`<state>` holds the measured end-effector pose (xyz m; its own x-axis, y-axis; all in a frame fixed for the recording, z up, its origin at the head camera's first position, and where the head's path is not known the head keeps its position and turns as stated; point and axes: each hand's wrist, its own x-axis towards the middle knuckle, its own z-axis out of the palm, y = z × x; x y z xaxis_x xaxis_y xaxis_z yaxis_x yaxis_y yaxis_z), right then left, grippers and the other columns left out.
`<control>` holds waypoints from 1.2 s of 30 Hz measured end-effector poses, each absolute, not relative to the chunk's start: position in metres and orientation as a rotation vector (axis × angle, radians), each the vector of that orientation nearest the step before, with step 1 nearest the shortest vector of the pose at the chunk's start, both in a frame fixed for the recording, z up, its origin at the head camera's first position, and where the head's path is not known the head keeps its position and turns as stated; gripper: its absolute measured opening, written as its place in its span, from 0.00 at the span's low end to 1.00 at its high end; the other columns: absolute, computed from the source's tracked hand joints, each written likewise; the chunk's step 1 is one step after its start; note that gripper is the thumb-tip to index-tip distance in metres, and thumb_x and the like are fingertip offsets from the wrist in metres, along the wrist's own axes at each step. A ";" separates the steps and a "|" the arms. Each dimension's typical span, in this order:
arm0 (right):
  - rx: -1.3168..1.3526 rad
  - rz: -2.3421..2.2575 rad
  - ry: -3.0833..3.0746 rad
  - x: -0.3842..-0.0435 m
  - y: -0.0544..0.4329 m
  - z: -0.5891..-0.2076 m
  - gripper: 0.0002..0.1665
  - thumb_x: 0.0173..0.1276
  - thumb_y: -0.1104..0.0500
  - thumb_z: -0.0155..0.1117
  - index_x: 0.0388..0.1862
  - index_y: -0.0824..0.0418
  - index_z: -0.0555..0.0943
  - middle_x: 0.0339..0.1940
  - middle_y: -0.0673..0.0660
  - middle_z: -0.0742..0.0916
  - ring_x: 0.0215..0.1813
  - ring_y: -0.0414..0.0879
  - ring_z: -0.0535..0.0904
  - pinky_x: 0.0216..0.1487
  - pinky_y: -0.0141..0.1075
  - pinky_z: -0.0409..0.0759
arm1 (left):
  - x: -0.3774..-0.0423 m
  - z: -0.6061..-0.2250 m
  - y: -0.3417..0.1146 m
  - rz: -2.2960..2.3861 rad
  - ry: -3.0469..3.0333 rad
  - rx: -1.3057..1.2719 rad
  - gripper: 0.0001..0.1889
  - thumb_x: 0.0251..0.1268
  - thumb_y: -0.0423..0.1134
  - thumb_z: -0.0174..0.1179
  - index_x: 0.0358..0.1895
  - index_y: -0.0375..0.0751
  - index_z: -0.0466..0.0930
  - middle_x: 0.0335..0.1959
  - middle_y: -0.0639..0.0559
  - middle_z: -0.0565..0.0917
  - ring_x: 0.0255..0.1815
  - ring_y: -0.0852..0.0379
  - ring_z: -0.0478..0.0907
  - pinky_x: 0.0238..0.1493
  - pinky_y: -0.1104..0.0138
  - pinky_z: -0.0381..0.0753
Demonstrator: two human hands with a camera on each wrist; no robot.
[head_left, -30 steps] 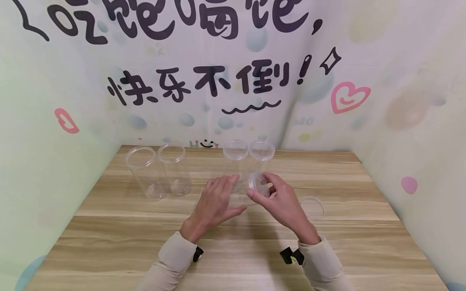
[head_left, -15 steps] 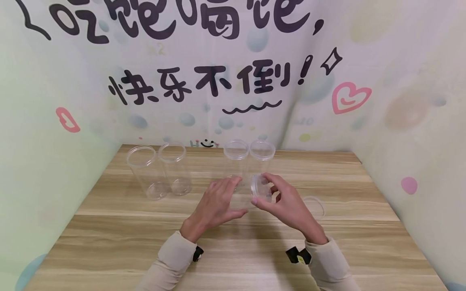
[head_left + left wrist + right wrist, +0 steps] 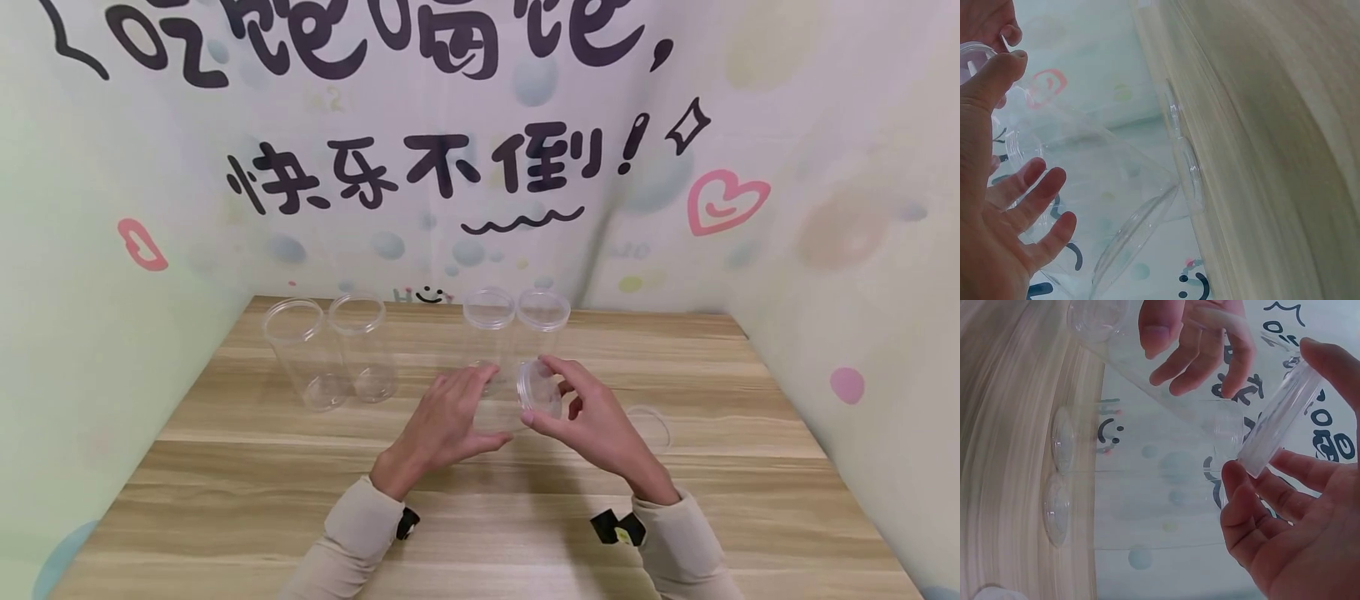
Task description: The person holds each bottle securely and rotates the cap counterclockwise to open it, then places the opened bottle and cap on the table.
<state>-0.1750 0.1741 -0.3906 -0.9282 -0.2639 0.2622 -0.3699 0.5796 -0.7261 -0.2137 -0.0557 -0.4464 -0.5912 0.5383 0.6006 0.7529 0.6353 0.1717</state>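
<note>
My left hand [image 3: 442, 412] holds a clear plastic jar, its thumb and fingers spread around it near the rim. The jar's tilted wall and round base [image 3: 1132, 234] show in the left wrist view; in the head view it is almost invisible against the wood. To the right of it, my right hand [image 3: 588, 412] pinches a clear round lid [image 3: 538, 389] between thumb and fingertips. That lid [image 3: 1282, 419] stands on edge, facing the left hand, with a gap between it and the left fingertips in the head view.
Two clear jars [image 3: 489, 312] stand upright behind the hands, side by side. Another two jars [image 3: 296, 325] stand at the back left. A clear lid [image 3: 651, 427] lies on the wooden table [image 3: 480, 533], right of my right wrist. Printed cloth walls enclose the back and sides.
My right hand has shifted slightly to the right with the lid, widening the gap to the left hand. The lid has turned a little. My left hand has hardly moved.
</note>
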 end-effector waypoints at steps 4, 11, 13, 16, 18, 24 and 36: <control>0.541 1.311 -2.677 -0.175 0.176 -0.389 0.44 0.57 0.49 0.77 0.71 0.57 0.70 0.60 0.55 0.80 0.48 0.46 0.76 0.41 0.38 0.78 | -0.214 -0.446 -0.054 -0.620 -2.347 -1.019 0.46 0.43 0.58 0.77 0.64 0.37 0.70 0.56 0.47 0.80 0.54 0.50 0.80 0.51 0.53 0.81; 0.532 1.367 -2.697 -0.175 0.178 -0.388 0.44 0.59 0.49 0.76 0.72 0.57 0.69 0.63 0.55 0.79 0.52 0.49 0.75 0.44 0.38 0.77 | -0.212 -0.444 -0.054 -0.683 -2.369 -1.021 0.47 0.42 0.57 0.78 0.65 0.38 0.69 0.54 0.49 0.81 0.54 0.52 0.80 0.51 0.53 0.81; 0.531 1.374 -2.703 -0.174 0.178 -0.387 0.44 0.59 0.50 0.76 0.72 0.56 0.69 0.64 0.55 0.79 0.53 0.49 0.75 0.46 0.39 0.77 | -0.212 -0.444 -0.054 -0.697 -2.376 -1.021 0.47 0.42 0.57 0.78 0.66 0.39 0.68 0.53 0.50 0.81 0.54 0.53 0.80 0.50 0.53 0.81; 0.544 1.382 -2.711 -0.174 0.179 -0.387 0.44 0.58 0.51 0.76 0.72 0.55 0.69 0.65 0.55 0.79 0.53 0.49 0.75 0.47 0.43 0.78 | -0.211 -0.444 -0.054 -0.715 -2.387 -1.014 0.48 0.42 0.57 0.78 0.66 0.39 0.68 0.52 0.50 0.81 0.53 0.54 0.80 0.49 0.54 0.81; 0.558 1.387 -2.715 -0.174 0.179 -0.387 0.44 0.58 0.51 0.77 0.72 0.54 0.68 0.65 0.56 0.78 0.53 0.50 0.75 0.48 0.44 0.78 | -0.211 -0.444 -0.054 -0.719 -2.395 -1.010 0.48 0.42 0.57 0.78 0.66 0.39 0.68 0.52 0.50 0.81 0.52 0.54 0.80 0.48 0.55 0.81; 0.592 1.418 -2.717 -0.176 0.180 -0.389 0.46 0.58 0.54 0.77 0.74 0.54 0.67 0.67 0.56 0.76 0.54 0.52 0.75 0.49 0.43 0.79 | -0.211 -0.445 -0.054 -0.722 -2.403 -1.007 0.47 0.42 0.57 0.78 0.66 0.39 0.67 0.52 0.51 0.81 0.51 0.55 0.80 0.48 0.55 0.81; 0.515 1.430 -2.667 -0.176 0.177 -0.389 0.51 0.62 0.58 0.73 0.78 0.58 0.55 0.74 0.58 0.68 0.63 0.56 0.75 0.50 0.43 0.79 | -0.211 -0.445 -0.053 -0.706 -2.413 -0.969 0.47 0.40 0.55 0.80 0.65 0.36 0.69 0.52 0.49 0.81 0.52 0.53 0.81 0.49 0.53 0.82</control>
<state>-0.1756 0.1774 -0.3893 -0.9412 -0.2577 0.2184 -0.3245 0.5105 -0.7963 -0.2111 -0.0530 -0.4452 -0.6554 0.4992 0.5668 0.7259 0.6235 0.2904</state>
